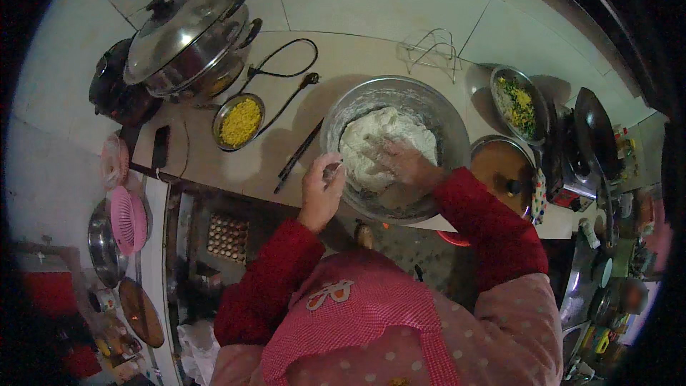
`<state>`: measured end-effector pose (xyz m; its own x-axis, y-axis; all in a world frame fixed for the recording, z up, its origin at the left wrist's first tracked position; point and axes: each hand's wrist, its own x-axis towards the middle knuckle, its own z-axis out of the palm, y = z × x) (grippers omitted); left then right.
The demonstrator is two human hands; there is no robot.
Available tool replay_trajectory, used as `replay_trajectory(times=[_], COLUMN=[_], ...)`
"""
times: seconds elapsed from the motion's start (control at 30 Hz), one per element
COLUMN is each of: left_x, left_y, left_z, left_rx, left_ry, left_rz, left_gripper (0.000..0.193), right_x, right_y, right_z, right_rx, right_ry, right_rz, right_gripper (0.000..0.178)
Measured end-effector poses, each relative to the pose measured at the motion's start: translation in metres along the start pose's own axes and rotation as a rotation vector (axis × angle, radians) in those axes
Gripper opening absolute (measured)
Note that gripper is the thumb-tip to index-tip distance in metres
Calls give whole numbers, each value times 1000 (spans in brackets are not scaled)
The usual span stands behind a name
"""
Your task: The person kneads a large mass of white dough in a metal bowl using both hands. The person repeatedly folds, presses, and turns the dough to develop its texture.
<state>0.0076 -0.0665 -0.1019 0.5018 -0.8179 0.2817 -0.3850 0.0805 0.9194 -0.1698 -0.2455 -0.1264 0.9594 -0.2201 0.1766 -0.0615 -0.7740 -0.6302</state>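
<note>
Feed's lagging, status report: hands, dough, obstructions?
Right hand pressed into dough. Left hand gripping steel bowl rim. Chopsticks lie beside, apart.

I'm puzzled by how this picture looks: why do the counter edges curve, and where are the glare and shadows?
Head view: the fisheye lens bends the counter edges and leaves black corners; light glares on the pot lid and the steel bowl rim; the bowl casts a shadow to its left; the right hand in the dough looks slightly blurred, and colours are dim and reddish.
</note>
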Motion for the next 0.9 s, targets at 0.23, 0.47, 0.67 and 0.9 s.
replay_trajectory(times=[0.23, 0.47, 0.67, 0.9], left_x=[67, 119, 140, 150], left_y=[-12, -72, -116, -94], left_z=[30, 42, 76, 72], left_rx=[83, 382, 574, 606], left_ry=[-186, -484, -818, -928], left_rz=[-128, 70, 23, -168], left_gripper=[27, 37, 79, 91], right_x=[21, 17, -32, -48], right_y=[50, 44, 23, 6], right_z=[14, -4, -9, 33], right_rx=[-569, 204, 674, 367], right_ry=[-103, 318, 437, 287], right_rz=[136, 464, 593, 874], right_gripper=[61, 36, 37, 44])
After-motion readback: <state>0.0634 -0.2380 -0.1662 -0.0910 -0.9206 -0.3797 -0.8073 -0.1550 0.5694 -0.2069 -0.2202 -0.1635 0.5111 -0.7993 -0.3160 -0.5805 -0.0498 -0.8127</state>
